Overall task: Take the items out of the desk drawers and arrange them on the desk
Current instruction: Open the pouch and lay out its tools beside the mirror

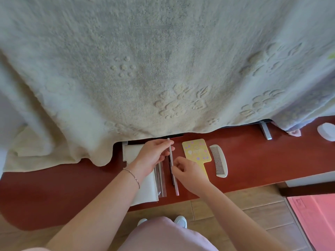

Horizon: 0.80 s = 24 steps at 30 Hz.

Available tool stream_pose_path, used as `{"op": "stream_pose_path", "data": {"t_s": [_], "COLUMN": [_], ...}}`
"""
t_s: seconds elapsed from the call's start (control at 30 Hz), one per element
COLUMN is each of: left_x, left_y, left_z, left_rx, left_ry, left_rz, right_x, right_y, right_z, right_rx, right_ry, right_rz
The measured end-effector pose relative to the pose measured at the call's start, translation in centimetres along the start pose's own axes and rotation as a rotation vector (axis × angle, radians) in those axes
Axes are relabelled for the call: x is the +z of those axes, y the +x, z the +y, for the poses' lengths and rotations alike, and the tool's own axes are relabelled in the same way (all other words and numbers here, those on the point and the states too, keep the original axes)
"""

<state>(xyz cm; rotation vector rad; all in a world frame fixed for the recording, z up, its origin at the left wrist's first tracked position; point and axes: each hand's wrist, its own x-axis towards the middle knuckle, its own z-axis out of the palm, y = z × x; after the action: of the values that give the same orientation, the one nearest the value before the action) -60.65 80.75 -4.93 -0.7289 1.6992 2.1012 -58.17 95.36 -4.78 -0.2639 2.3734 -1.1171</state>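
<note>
Both hands on one thin pale stick, likely a pen or pencil (pixel 171 156). Left hand (pixel 154 156) pinches its far end between fingertips and thumb; right hand (pixel 188 172) pinches lower down, fingers curled round it. It hangs just over the red table (pixel 253 160), roughly in line with the other sticks.

Under and just beside the right hand: a dark pen (pixel 171 175) and a pinkish pen (pixel 176 187) lying side by side, touching or nearly so. Under the left wrist: two sticks in clear sleeves (pixel 161 180), resting on the edge of a white cloth or paper (pixel 145 189). Right of the right hand: yellow hand mirror (pixel 197 153), handle partly hidden by the fingers, then a white comb (pixel 219 160) just beside it.

Risks, my read:
- Setting the held pen down between the row and the mirror: tight gap, could knock the laid pens out of line.
- Round pens may roll toward the near table edge, floor is right below.
- Left forearm sits over the sleeved sticks, a drag back could sweep them off the cloth.
- Draped white blanket (pixel 163 69) hangs just past the left fingertips; the pen tip may snag it.

Drawers not visible, cannot tell what remains.
</note>
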Motion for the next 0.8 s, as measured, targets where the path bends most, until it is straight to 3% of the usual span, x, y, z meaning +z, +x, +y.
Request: {"op": "stream_pose_path", "data": {"t_s": [0.23,0.37,0.53,0.8], "left_x": [0.3,-0.4,-2.4,0.2], "left_y": [0.2,0.7,1.0,2.3], "left_z": [0.9,2.5,4.3,0.8], "left_rx": [0.009,0.076,0.129,0.171], "left_ry": [0.005,-0.179,0.195,0.545], "left_rz": [0.036,0.120,0.082,0.113], "right_x": [-0.7,-0.4,0.7,0.1], "right_y": [-0.7,-2.1,-3.8,-0.7], "right_z": [-0.5,0.5,3.3,4.9], "right_rx": [0.024,0.022,0.175,0.294], "right_ry": [0.173,0.060,0.131,-0.235], "right_rz": [-0.013,-0.105,-0.049,-0.026]}}
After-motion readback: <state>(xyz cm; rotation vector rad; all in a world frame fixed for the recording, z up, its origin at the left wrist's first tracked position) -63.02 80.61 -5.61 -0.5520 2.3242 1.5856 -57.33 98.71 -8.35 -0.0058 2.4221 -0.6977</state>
